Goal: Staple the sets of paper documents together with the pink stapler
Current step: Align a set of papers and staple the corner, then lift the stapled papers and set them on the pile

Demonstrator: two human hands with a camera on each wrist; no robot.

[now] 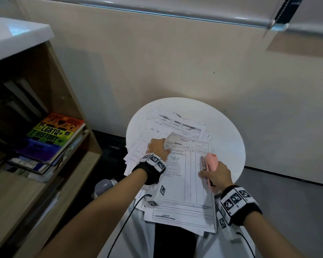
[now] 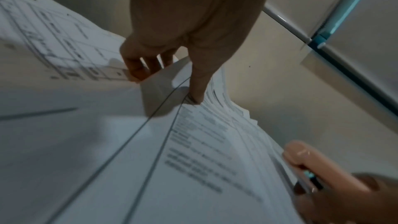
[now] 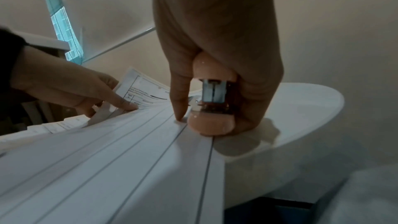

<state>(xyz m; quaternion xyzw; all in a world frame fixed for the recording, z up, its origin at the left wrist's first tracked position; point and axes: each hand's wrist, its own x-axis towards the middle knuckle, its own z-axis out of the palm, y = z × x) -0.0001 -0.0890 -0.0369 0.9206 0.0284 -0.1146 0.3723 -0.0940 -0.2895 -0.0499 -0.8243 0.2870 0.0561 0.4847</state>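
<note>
Right hand (image 1: 217,174) wraps the pink stapler (image 1: 211,162), grip tight around its body, stapler mouth open, base resting on the right edge of the top document (image 1: 186,175). Left hand (image 1: 158,147) pinches a lifted corner of that document, thumb pressing down beside it. Loose paper stack (image 1: 168,127) spread over the round white worktop (image 1: 229,138). Bookshelf (image 1: 50,138) at left.

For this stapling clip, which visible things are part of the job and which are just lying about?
Part of the job:
- pink stapler, gripped by the right hand
- top printed form, corner lifted by the left hand
- loose papers beneath, on the round white table

Just lying about:
- rainbow book
- wooden shelf unit
</note>
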